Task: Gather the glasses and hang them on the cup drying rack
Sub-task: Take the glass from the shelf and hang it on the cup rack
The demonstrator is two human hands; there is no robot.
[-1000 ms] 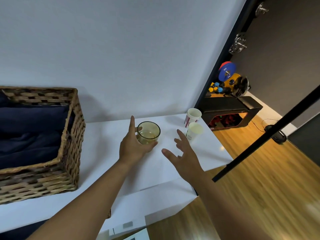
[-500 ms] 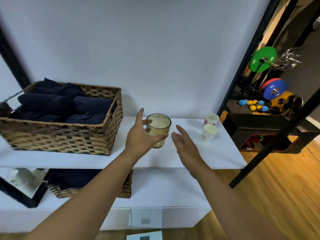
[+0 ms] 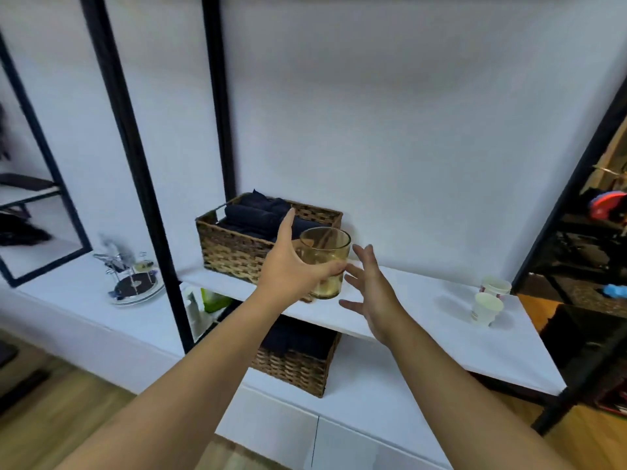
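Note:
My left hand [image 3: 288,269] grips an amber see-through glass [image 3: 325,259] and holds it upright in the air above the white shelf [image 3: 424,300]. The index finger points up while the other fingers wrap round the glass's side. My right hand [image 3: 369,290] hovers just right of the glass with its fingers spread, holding nothing. Far to the left, on the lower white counter, stands the metal cup drying rack [image 3: 130,273] on a round tray, blurred.
A wicker basket [image 3: 244,245] of dark towels sits on the shelf behind the glass, and another wicker basket [image 3: 298,364] stands below. Two paper cups [image 3: 488,300] stand at the shelf's right end. Black frame posts [image 3: 135,164] rise between shelf and rack.
The view has swung left and back, bringing the rack and posts into sight. My left hand has carried the glass up off the shelf; my right hand stays beside it.

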